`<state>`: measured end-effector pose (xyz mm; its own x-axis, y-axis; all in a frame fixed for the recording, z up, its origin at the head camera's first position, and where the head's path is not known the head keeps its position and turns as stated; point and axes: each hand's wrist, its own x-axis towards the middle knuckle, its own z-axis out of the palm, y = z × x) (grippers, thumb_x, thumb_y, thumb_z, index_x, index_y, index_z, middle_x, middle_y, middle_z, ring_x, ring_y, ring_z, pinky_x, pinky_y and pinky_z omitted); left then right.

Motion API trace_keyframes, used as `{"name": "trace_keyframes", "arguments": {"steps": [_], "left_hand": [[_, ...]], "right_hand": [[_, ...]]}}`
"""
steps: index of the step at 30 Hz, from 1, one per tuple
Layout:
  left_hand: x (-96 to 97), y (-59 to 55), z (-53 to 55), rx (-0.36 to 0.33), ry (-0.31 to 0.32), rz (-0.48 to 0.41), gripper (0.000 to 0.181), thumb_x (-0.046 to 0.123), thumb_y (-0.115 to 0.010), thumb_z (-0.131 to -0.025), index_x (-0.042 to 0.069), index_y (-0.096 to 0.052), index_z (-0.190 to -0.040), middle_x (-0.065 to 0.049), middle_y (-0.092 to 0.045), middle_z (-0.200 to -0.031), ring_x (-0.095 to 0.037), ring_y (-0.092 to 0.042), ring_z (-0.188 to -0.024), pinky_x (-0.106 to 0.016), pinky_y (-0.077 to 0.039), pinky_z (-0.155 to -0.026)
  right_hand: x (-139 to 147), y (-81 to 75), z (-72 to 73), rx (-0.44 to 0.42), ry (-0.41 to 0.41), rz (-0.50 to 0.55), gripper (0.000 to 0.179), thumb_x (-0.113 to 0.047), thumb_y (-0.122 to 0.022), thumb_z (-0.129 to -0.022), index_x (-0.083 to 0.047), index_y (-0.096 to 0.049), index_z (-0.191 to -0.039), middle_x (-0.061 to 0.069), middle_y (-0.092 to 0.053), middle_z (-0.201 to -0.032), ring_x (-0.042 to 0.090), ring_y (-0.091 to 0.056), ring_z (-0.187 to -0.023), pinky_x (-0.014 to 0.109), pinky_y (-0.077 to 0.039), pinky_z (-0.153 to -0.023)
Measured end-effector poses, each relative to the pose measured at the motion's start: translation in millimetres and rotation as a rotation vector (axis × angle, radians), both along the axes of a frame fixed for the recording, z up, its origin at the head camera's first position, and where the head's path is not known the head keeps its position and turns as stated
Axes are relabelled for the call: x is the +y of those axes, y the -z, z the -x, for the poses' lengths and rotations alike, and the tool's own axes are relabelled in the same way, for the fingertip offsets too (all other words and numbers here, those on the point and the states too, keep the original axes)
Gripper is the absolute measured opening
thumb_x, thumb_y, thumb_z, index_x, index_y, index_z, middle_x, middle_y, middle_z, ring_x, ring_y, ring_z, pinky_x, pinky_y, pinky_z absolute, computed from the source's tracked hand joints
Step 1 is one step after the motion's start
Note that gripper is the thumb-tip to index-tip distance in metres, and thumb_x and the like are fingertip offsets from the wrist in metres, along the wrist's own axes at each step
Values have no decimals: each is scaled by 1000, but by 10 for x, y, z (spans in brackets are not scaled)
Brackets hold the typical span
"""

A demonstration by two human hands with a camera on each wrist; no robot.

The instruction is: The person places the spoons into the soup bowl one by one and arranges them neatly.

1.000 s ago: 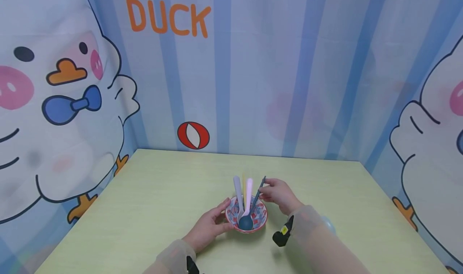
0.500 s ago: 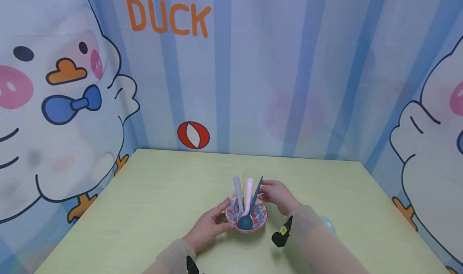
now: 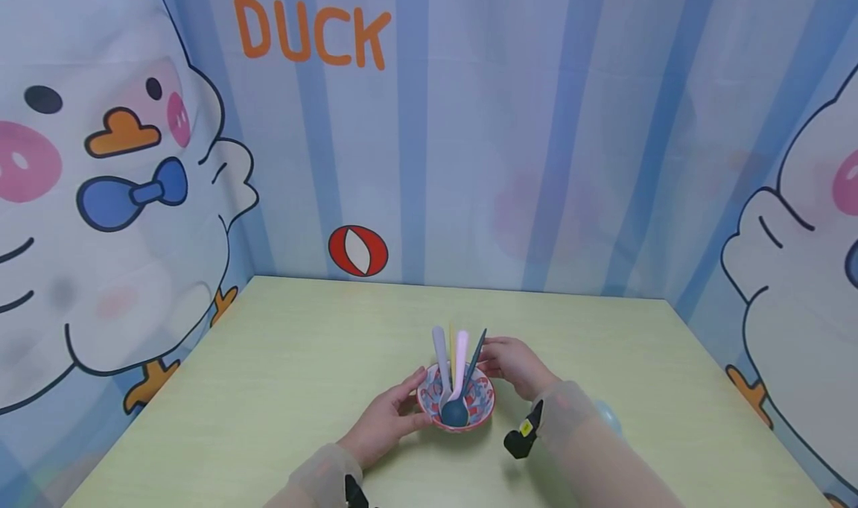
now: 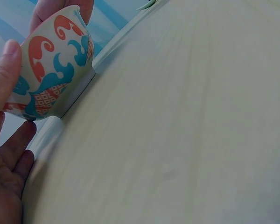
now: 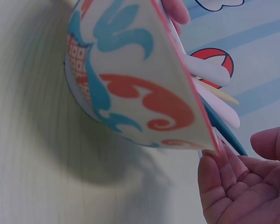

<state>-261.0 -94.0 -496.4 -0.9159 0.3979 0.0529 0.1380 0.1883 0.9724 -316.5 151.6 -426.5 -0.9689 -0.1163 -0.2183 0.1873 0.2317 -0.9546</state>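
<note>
A patterned bowl (image 3: 484, 400) with a red rim stands on the table in the head view. Leaning in it are a dark blue spoon (image 3: 456, 413), a lavender-handled utensil (image 3: 439, 344), a pink-handled one (image 3: 461, 351) and a thin yellow stick (image 3: 452, 335). My left hand (image 3: 386, 424) holds the bowl's left side between thumb and fingers. At the right rim is my right hand (image 3: 519, 365). In the right wrist view its fingertips touch the rim beside the blue handle (image 5: 226, 133), and its thumb stands apart. The utensils' lower ends are partly hidden.
The pale yellow-green table (image 3: 302, 359) ends at a striped blue curtain (image 3: 469, 121) with duck pictures. A light blue rounded object (image 3: 608, 416) lies partly hidden behind my right forearm.
My right hand has let go of the dark blue spoon's handle and shifted slightly down to the rim. The handle has tipped a little to the left. My left hand has stayed put.
</note>
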Motion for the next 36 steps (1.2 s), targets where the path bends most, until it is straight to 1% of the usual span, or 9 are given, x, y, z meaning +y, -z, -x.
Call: {"name": "trace_keyframes", "arguments": {"steps": [6, 12, 17, 21, 28, 36], "left_hand": [[-1, -9, -6, -3, 3, 3, 75, 29, -75, -84, 29, -38, -148, 9, -25, -157, -24, -48, -128, -43, -36, -108], [4, -16, -11, 6, 7, -1, 75, 30, -75, -83, 29, -38, -148, 5, -24, -158, -24, -49, -127, -43, -38, -107], [3, -26, -17, 0, 6, 1, 76, 31, -75, -83, 29, -38, -148, 7, -24, -158, -25, -48, -128, -43, -37, -107], [1, -21, -14, 3, 6, 3, 76, 32, -75, -83, 29, -37, -149, 7, -24, -158, -24, -49, -127, -43, -38, -107], [3, -4, -4, 3, 10, -9, 77, 30, -75, -83, 27, -36, -149, 5, -24, -158, -24, -49, -126, -44, -38, -107], [5, -8, -8, 1, 9, -15, 76, 29, -74, -84, 25, -36, -150, 5, -24, -158, -25, -48, -127, -44, -37, -107]], "right_hand": [[0, -1, -17, -1, -17, -14, 42, -13, -46, -99, 10, -46, -133, 18, -64, -107, 23, -63, -91, 39, -52, -89], [35, 17, -24, -4, -17, -26, 45, -14, -46, -99, 9, -42, -137, 19, -63, -110, 25, -63, -96, 41, -51, -92], [82, 34, -47, 1, -15, -50, 45, -14, -45, -100, 8, -40, -139, 20, -63, -111, 24, -63, -96, 41, -51, -92], [130, 48, -67, 4, -4, -67, 45, -15, -47, -100, 7, -41, -139, 19, -63, -110, 23, -64, -94, 40, -52, -91], [211, 39, -141, 13, 5, -60, 45, -14, -48, -99, 7, -42, -138, 21, -63, -112, 22, -64, -90, 40, -52, -90], [331, 4, -266, 41, 14, -67, 45, -13, -47, -99, 8, -42, -138, 24, -61, -115, 26, -65, -92, 42, -52, -91]]}}
